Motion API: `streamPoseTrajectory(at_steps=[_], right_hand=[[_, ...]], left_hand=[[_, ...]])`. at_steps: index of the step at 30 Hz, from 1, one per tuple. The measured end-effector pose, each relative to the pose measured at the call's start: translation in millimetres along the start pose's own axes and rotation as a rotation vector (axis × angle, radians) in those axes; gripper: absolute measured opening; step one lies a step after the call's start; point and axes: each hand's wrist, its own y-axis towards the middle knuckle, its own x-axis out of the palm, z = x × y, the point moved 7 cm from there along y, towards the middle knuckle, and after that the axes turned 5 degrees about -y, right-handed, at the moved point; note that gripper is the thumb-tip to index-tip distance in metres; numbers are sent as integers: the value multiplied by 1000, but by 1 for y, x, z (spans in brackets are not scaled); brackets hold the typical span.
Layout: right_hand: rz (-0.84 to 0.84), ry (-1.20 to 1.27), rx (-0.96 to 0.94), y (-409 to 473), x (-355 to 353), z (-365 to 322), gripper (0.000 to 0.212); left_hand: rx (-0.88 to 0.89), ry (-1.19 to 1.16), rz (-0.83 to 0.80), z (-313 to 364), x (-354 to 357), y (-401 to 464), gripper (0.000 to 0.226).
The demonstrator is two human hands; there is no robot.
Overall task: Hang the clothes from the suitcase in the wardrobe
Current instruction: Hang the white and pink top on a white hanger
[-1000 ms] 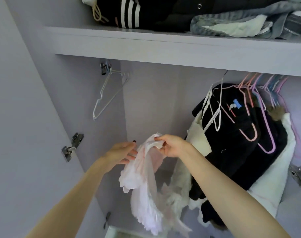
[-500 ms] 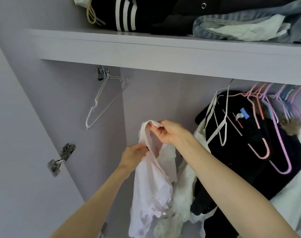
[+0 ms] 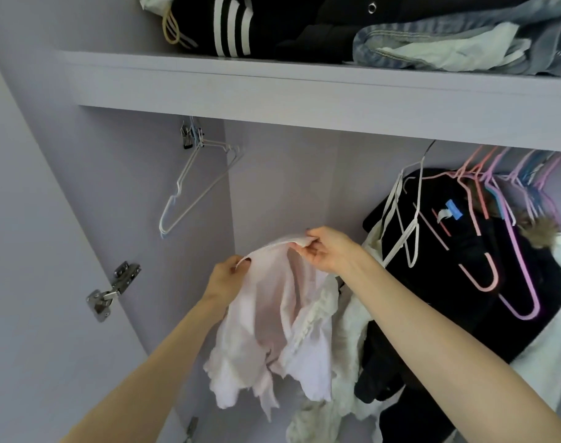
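A pale pink garment (image 3: 272,324) hangs in front of the open wardrobe, held up by both my hands. My left hand (image 3: 226,276) pinches its upper edge on the left. My right hand (image 3: 328,249) pinches the same edge on the right, stretching it into an arch between them. An empty white wire hanger (image 3: 193,190) dangles on the rail at the upper left. Further white hangers (image 3: 404,219) and pink and purple hangers (image 3: 509,251) hang at the right over dark clothes. The suitcase is out of view.
A lilac shelf (image 3: 304,91) runs overhead, stacked with folded dark and denim clothes (image 3: 432,30). Black (image 3: 448,298) and white garments fill the right side of the wardrobe. A metal door hinge (image 3: 113,290) sticks out at the left. Bare wall lies behind the white hanger.
Both hands have risen with the garment. My left hand has shifted from the bunched cloth to its upper edge, and the hands have spread that edge apart.
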Motion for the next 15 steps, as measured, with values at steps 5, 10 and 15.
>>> streamPoseTrajectory(at_steps=[5, 10, 15], right_hand=[[172, -659, -289, 9, -11, -3, 24], [-187, -1561, -566, 7, 17, 32, 73], [-392, -1504, -669, -4, 37, 52, 36]], left_hand=[[100, -87, -71, 33, -6, 1, 25], [101, -93, -258, 55, -5, -6, 37], [149, -7, -320, 60, -3, -16, 31]])
